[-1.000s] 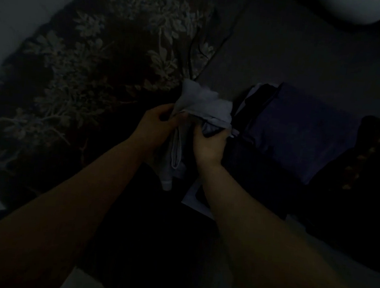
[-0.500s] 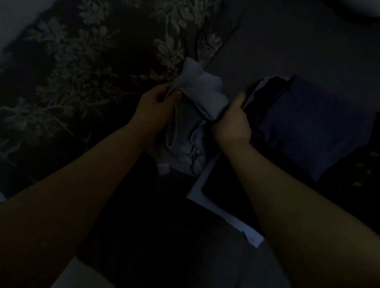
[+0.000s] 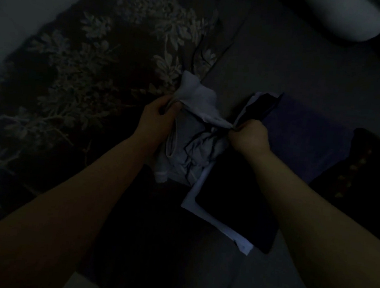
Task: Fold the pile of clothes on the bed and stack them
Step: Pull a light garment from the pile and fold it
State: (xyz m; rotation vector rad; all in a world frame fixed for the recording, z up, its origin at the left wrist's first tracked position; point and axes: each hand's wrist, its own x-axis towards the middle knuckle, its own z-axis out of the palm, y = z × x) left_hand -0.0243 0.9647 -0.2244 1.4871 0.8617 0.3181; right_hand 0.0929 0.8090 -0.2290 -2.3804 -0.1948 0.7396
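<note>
1. The room is very dim. A grey bed (image 3: 296, 68) fills the view, with a dark floral bedspread (image 3: 94, 69) to the left of the pale garment and a white pillow (image 3: 349, 17) far up and right of it.
2. The pale garment (image 3: 195, 130) sits bunched between the two hands, just left of a stack of folded clothes (image 3: 236, 208), whose dark top piece lies on a white one; a blue folded piece (image 3: 305, 136) lies beyond that.
3. The left hand (image 3: 156, 117) pinches the garment's upper left edge; the right hand (image 3: 250, 135) is curled tight on its right edge.
4. Against a second ago, the hands are farther apart: the right one has drawn away to the right, toward the stack, and the cloth between them is pulled into a taut band on top, with the rest hanging crumpled below.
5. That reads as opening the garment out to find its edges; the fold itself is not yet made, and a dark pile (image 3: 367, 174) right of the stack looks unfolded.
</note>
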